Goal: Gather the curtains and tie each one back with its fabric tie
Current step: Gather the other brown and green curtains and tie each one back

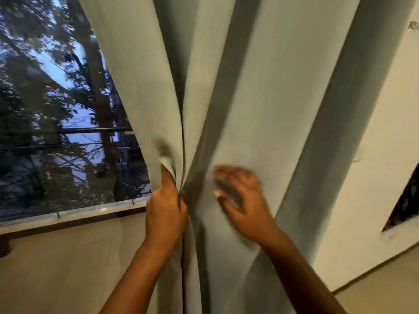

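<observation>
A pale grey-green curtain (260,98) hangs in long folds down the middle of the view. My left hand (166,209) grips the curtain's left edge, bunching the fabric into a pinched gather at window-sill height. My right hand (240,200) is blurred, fingers spread, lying against the front of the curtain to the right of the gather. No fabric tie is visible.
A window (56,109) with dark trees outside fills the left. Its sill (68,219) runs below, above a beige wall. A cream wall (374,177) stands right of the curtain, with a dark opening (405,205) at the right edge and pale floor (385,291) below.
</observation>
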